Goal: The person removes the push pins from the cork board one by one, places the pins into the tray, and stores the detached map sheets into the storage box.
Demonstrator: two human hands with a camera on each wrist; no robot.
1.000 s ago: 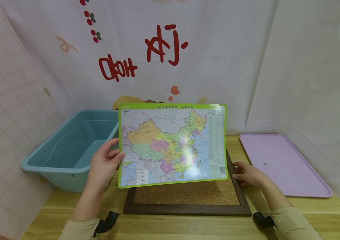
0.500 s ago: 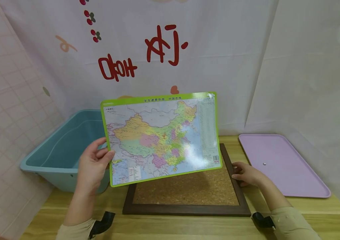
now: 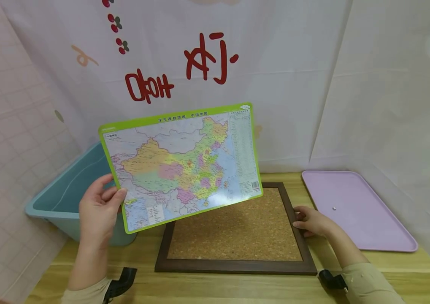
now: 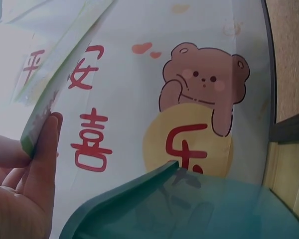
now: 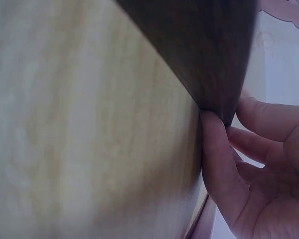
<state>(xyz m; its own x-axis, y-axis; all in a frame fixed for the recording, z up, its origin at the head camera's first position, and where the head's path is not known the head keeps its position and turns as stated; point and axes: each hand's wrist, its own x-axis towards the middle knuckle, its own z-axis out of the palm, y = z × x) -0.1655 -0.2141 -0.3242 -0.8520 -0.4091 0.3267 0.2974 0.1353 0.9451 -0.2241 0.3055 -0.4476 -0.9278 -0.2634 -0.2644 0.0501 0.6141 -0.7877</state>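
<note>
A laminated map sheet with a green border (image 3: 184, 169) is held up and tilted over the left part of a cork board (image 3: 237, 236). My left hand (image 3: 101, 207) pinches the map's left edge between thumb and fingers. In the left wrist view the thin sheet appears nearly edge-on beside the left hand (image 4: 27, 184). The cork board has a dark brown frame and lies on the wooden table. My right hand (image 3: 313, 220) grips the frame's right side. The right wrist view puts that dark frame (image 5: 204, 55) between the digits of the right hand (image 5: 269, 169). The map hides the board's upper left.
A blue-green plastic tub (image 3: 63, 215) stands at the left, partly behind the map and left hand. On the right lies a lilac tray (image 3: 363, 211) with a small shiny round thing (image 3: 334, 208) on it. A printed cloth (image 3: 275, 84) hangs behind the table (image 3: 199, 287).
My left hand has moved left with the map, which has risen and tilted up at its right end, uncovering more cork. The right hand stays at the frame.
</note>
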